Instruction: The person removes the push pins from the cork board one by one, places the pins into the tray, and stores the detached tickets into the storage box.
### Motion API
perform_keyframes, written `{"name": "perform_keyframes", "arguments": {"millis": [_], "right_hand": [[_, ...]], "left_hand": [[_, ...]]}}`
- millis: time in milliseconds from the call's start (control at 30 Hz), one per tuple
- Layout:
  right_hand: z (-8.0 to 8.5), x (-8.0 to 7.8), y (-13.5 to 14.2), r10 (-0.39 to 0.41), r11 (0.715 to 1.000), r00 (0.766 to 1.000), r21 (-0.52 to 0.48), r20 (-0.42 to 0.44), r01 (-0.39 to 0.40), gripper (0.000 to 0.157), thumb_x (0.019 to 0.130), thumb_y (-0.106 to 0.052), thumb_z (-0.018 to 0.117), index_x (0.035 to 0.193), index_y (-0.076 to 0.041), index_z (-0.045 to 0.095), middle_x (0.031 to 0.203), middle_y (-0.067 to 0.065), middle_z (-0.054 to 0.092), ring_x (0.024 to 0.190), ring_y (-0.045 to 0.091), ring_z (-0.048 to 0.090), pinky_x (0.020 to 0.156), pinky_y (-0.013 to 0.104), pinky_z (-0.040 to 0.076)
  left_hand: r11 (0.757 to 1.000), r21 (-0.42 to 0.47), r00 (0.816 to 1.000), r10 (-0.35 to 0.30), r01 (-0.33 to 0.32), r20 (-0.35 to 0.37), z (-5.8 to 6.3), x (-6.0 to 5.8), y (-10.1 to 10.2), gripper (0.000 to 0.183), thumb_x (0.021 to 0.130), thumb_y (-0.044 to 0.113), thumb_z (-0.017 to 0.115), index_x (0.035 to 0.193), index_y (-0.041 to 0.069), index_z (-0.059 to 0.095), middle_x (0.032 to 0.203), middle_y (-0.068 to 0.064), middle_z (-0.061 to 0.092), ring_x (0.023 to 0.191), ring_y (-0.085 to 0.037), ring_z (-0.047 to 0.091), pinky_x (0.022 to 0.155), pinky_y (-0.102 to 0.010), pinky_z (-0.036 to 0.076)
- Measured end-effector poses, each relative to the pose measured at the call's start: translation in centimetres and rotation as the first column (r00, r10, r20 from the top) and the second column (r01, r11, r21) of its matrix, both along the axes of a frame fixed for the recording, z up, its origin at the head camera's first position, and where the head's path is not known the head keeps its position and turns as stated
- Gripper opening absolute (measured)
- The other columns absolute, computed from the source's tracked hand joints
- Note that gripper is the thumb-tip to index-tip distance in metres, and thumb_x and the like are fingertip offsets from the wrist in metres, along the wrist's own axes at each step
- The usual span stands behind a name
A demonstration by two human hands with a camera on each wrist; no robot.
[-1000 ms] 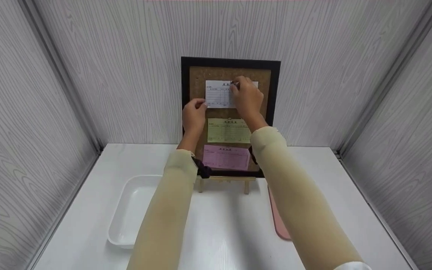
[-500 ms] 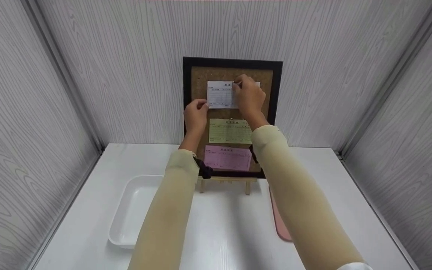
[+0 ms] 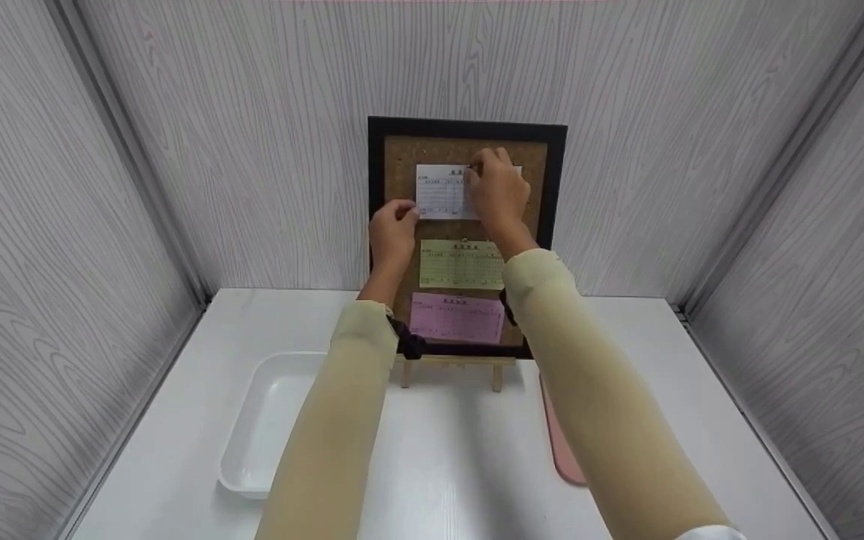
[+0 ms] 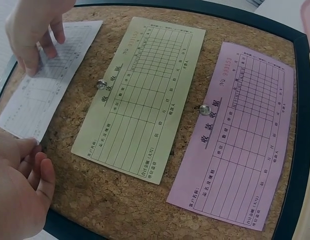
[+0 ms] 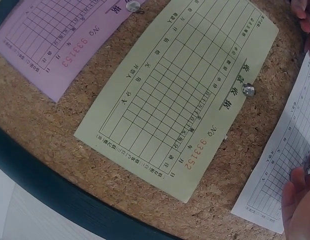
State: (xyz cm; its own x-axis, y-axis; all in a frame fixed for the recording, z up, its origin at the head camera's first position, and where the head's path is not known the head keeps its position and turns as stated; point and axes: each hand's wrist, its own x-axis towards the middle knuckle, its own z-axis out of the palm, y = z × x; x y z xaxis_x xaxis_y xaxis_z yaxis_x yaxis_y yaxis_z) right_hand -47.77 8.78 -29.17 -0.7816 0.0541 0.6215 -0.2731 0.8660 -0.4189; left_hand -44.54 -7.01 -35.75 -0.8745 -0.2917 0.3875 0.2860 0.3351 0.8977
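Left sleeve (image 3: pixel 331 435), right sleeve (image 3: pixel 597 390): pale cream, close-fitting, gathered cuffs (image 3: pixel 541 271). Black wrist camera (image 3: pixel 409 343) at left cuff; dark piece (image 3: pixel 508 306) at right. White cloth (image 3: pixel 711 533) edging right sleeve.

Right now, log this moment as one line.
left hand: fingers pinch white slip, lower-left corner | right hand: fingers at white slip's top edge, grip unclear | green slip, pink slip: pinned below

R hand (image 3: pixel 502 191) hides RH part of white slip (image 3: pixel 438 191); can't tell what, if anything, is btwn its fingertips. L hand (image 4: pixel 17 187) cut off at L edge, L wrist view. L sleeve (image 3: pixel 334 405) covers part of white tray (image 3: pixel 241 450), R sleeve (image 3: pixel 597 375) part of pink item (image 3: pixel 564 446). Pink slip (image 3: pixel 456 319) too small to read, head view.
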Motion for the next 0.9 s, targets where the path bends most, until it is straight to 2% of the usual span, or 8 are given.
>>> {"name": "perform_keyframes", "arguments": {"millis": [700,900], "right_hand": [[-0.32,-0.19,-0.8,0.062,0.998,0.997,-0.006,-0.045,-0.062,0.016,0.1,-0.021,0.063,0.112,-0.015,0.073,0.113,0.004,0.067,0.099,0.021,0.068,0.081,0.045,0.055],[-0.55,-0.28,-0.86,0.083,0.996,0.995,-0.039,-0.05,-0.085,0.014,0.101,-0.016,0.062,0.109,-0.013,0.073,0.11,0.005,0.066,0.098,0.023,0.068,0.082,0.045,0.054]], "left_hand": [[1.0,0.014,1.0,-0.003,0.003,-0.014,0.01,0.0,-0.37,0.02,0.1,0.013,0.062,0.115,0.002,0.072,0.11,-0.013,0.071,0.098,-0.022,0.065,0.085,-0.035,0.051],[1.0,0.003,1.0,0.007,-0.008,0.009,0.03,-0.02,-0.49,0.021,0.1,0.015,0.062,0.115,0.004,0.072,0.113,-0.011,0.072,0.101,-0.022,0.065,0.088,-0.036,0.051]]}}
